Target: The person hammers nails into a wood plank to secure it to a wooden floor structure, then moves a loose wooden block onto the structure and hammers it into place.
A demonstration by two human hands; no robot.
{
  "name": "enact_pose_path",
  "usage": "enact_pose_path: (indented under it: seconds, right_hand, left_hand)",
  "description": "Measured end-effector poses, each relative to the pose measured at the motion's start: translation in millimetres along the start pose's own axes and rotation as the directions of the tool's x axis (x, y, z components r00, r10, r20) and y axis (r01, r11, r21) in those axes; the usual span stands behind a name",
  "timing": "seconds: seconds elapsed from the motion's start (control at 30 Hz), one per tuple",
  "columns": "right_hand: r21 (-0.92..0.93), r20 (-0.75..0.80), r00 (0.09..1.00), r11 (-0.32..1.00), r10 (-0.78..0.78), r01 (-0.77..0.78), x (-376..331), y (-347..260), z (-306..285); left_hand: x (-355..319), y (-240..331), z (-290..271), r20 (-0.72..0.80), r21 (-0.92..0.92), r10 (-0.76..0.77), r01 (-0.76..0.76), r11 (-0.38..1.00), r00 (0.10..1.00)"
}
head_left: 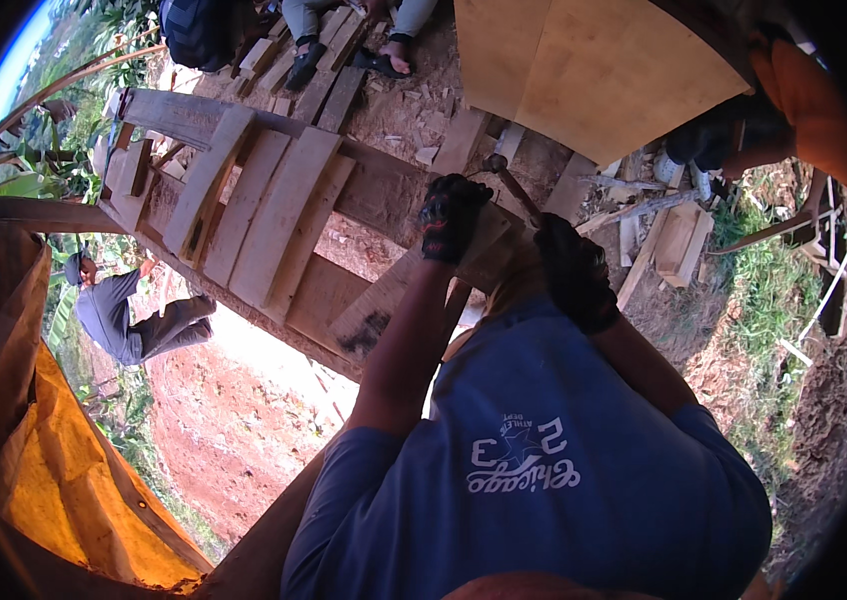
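Your right grip is clamped on the hammer. Your left grip is just beside the hammer's head; can't tell whether it's closed. Slats left of the hammer; plywood beyond, rightward; orange tarp well left.

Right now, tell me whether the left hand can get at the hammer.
Probably yes: the left hand looks close to the hammer, whose head end is uncovered; the right hand holds the other end.
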State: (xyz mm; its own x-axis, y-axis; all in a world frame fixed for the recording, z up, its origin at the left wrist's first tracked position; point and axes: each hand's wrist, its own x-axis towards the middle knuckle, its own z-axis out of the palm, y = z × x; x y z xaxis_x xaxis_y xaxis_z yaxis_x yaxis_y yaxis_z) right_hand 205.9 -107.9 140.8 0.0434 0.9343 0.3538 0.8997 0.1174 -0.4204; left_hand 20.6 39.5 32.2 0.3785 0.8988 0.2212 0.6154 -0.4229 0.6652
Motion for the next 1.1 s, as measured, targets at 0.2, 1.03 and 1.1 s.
enact_pose_path:
  seconds: [0.2,1.03,1.1]
  right_hand:
    - [-0.012,0.257,0.966,1.0,0.013,-0.01,-21,39,28]
    - [0.283,0.25,0.961,0.958,-0.116,0.042,70,5,64]
    - [0.298,0.292,0.951,0.954,-0.105,0.014,75,12,71]
  left_hand:
    - [-4,0,2,-0.088,-0.093,-0.064,0.056,0.994,0.994]
    - [-30,-5,13,-0.275,0.011,0.067,-0.066,0.998,0.959]
    - [-27,-4,16,-0.187,0.04,0.033,-0.026,0.999,0.982]
